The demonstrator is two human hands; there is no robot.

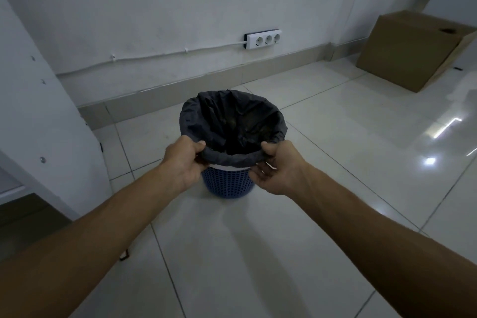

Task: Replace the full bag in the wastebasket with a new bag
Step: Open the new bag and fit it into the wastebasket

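Note:
A blue perforated wastebasket [227, 184] stands on the tiled floor in the middle of the view. A black bag [232, 116] lines it, with its edge folded over the rim all the way round. My left hand [184, 160] pinches the bag's folded edge at the near left of the rim. At the near right, my right hand [276, 169] grips the same edge, thumb on top and fingers curled below. The bag's inside is dark, so I cannot tell what it holds.
A white wall with a power strip [263, 39] and a cable runs behind the basket. A cardboard box [410, 49] stands on the floor at the far right. A white furniture panel [38, 100] stands at the left.

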